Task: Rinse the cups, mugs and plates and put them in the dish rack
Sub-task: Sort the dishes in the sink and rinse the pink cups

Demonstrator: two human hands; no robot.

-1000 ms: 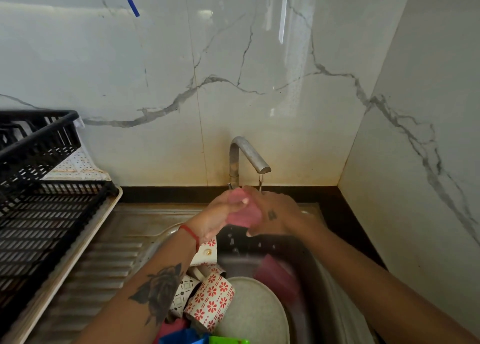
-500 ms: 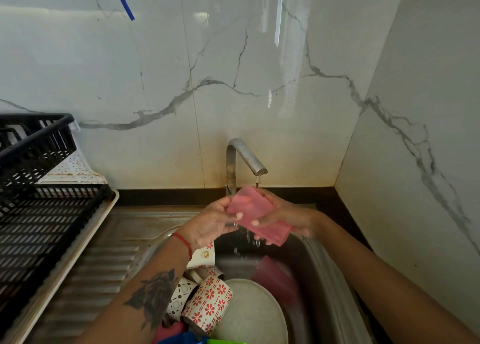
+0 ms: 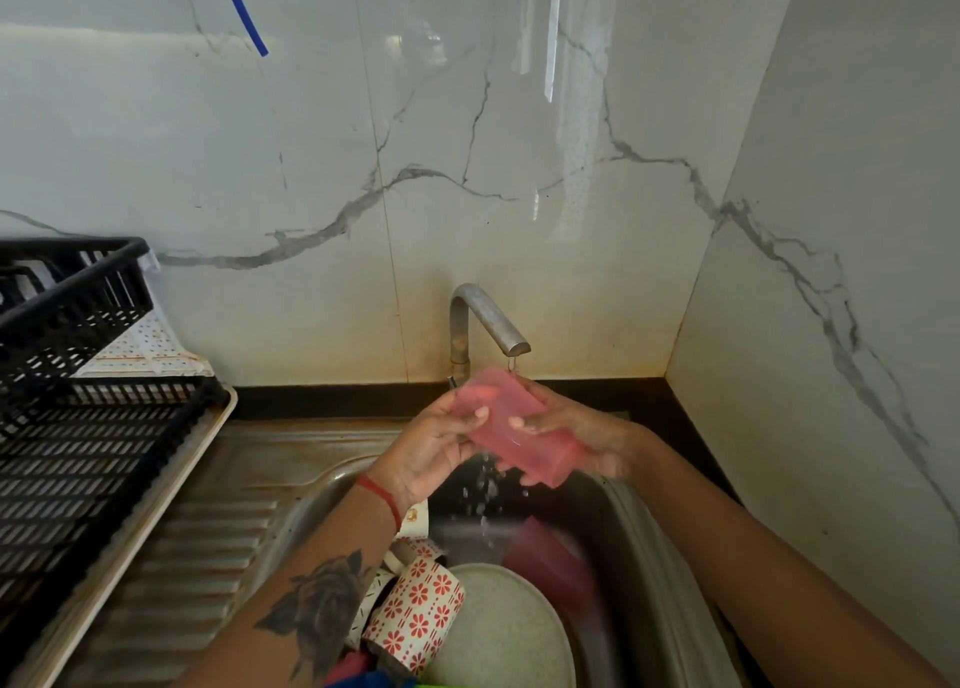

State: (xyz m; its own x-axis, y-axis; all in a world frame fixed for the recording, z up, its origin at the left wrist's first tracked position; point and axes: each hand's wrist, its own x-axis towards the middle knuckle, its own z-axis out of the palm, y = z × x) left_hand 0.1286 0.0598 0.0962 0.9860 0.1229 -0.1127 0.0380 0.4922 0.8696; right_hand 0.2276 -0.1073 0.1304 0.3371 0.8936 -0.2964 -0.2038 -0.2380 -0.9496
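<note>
Both hands hold a translucent pink plastic cup under the steel tap, centre of the frame.
Left hand and right hand fingers curl around it; water drips into the steel sink.

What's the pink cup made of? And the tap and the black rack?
The pink cup looks like see-through plastic: fingertips show through its tinted wall. The tap looks like dull, brushed metal, grey with a soft shine. The black rack seems to be moulded plastic, matte, with a slotted lattice. None of this is certain by look alone.
</note>
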